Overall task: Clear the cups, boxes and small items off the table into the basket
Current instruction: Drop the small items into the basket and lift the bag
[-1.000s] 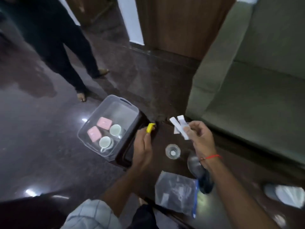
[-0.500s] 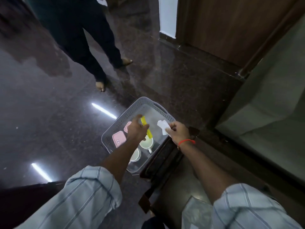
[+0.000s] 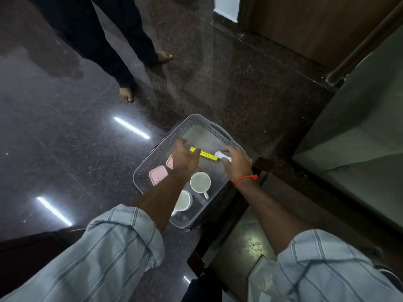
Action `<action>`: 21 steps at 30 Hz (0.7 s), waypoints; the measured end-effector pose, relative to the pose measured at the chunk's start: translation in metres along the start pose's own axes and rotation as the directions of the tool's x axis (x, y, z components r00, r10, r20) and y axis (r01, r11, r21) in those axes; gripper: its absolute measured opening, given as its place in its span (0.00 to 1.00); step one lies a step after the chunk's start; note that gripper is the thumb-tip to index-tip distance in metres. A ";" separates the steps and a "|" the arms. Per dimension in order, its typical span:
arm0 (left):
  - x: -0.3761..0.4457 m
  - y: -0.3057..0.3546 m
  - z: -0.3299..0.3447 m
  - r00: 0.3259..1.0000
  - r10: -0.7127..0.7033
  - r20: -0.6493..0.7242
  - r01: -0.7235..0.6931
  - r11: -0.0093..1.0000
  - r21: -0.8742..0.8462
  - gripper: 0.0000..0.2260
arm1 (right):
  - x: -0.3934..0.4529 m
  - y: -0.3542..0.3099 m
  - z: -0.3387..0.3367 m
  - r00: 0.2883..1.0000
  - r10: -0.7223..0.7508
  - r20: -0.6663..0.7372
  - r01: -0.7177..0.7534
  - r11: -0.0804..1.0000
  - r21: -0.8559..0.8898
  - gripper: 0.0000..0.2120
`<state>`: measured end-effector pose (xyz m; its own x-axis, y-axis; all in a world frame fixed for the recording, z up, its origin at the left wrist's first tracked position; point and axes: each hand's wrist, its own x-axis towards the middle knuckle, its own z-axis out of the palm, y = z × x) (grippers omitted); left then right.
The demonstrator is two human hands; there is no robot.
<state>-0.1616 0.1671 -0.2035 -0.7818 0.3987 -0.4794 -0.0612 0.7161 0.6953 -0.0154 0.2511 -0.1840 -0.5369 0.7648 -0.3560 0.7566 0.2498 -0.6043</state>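
Over the grey basket [image 3: 157, 155] on the floor, the left hand [image 3: 185, 158] has its fingers spread beside a yellow stick [image 3: 206, 154], the right hand [image 3: 236, 163] pinches white packets [image 3: 221, 155], with two white cups [image 3: 200, 182] and pink boxes [image 3: 158, 175] below.

Light level: dim.
Glare: two bright strip reflections on polished floor [image 3: 65, 149].
Blur: slight softness on both hands.
Edges: wide-angle bending at the borders.

Grey basket [image 3: 157, 158] on dark polished floor [image 3: 65, 149], beside table [image 3: 244, 236].
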 end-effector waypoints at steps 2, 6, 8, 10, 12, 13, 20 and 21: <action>-0.006 -0.006 -0.002 0.993 0.113 -0.031 -0.110 0.988 0.105 0.20 | -0.005 0.002 -0.001 0.999 -0.028 -0.024 0.028 0.999 0.016 0.15; -0.039 -0.016 0.000 0.931 0.360 -0.062 -0.354 0.930 0.097 0.09 | -0.023 0.010 -0.011 0.978 -0.096 -0.185 0.120 0.985 0.121 0.15; -0.067 -0.024 0.006 0.897 0.443 -0.009 -0.441 0.895 0.075 0.03 | -0.039 0.020 -0.015 0.959 -0.111 -0.262 0.158 0.974 0.164 0.13; -0.097 -0.038 0.016 0.856 0.513 0.059 -0.517 0.854 0.063 0.04 | -0.060 0.035 -0.016 0.948 -0.104 -0.300 0.167 0.967 0.194 0.12; -0.128 -0.056 0.028 0.826 0.550 0.121 -0.558 0.828 0.048 0.05 | -0.086 0.051 -0.014 0.939 -0.101 -0.328 0.176 0.962 0.207 0.11; -0.142 -0.064 0.034 0.824 0.545 0.157 -0.557 0.830 0.041 0.04 | -0.099 0.060 -0.013 0.932 -0.106 -0.348 0.187 0.960 0.209 0.11; -0.234 -0.133 0.086 0.890 0.302 0.341 -0.347 0.934 0.080 0.08 | -0.215 0.136 0.005 0.958 -0.024 -0.285 0.100 0.962 0.254 0.09; -0.245 -0.145 0.094 0.892 0.225 0.392 -0.296 0.947 0.129 0.10 | -0.232 0.151 0.010 0.968 0.007 -0.250 0.062 0.962 0.265 0.09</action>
<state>0.0969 0.0195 -0.2370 -0.4675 0.7417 -0.4809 0.2533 0.6336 0.7310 0.2197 0.1054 -0.1990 -0.4216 0.8906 -0.1708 0.5963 0.1304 -0.7921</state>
